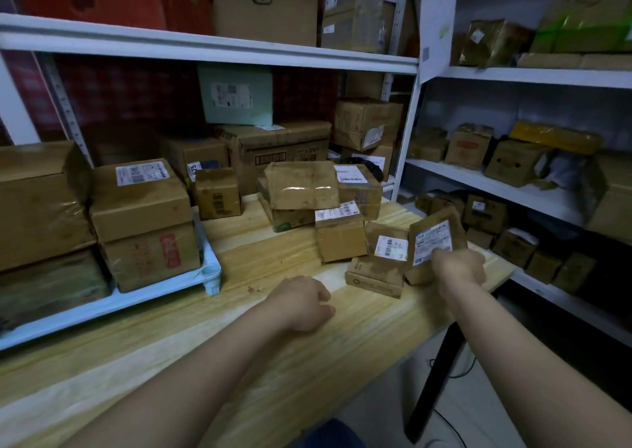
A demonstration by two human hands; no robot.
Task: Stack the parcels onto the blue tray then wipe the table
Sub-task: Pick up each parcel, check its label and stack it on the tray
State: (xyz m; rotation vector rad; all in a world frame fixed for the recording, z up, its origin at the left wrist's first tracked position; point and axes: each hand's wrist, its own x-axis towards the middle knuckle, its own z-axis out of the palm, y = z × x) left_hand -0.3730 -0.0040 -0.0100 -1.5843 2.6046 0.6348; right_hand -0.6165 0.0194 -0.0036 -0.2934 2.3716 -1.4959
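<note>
The pale blue tray (210, 271) lies on the left of the wooden table (239, 328) and carries several stacked cardboard parcels, the nearest stack (143, 222) two boxes high. My right hand (458, 268) is shut on a small tilted parcel with a white label (436, 239) near the table's right edge. Beside it lies a flat labelled parcel (379, 263). A loose pile of brown parcels (318, 198) sits further back, with a small box (217, 192) to its left. My left hand (301, 302) rests loosely curled on the table, holding nothing.
White metal shelves packed with cardboard boxes stand behind the table (260, 139) and along the right (513, 160). The table's right edge (478, 307) drops off beside a black leg (434, 379). Cables lie on the floor below.
</note>
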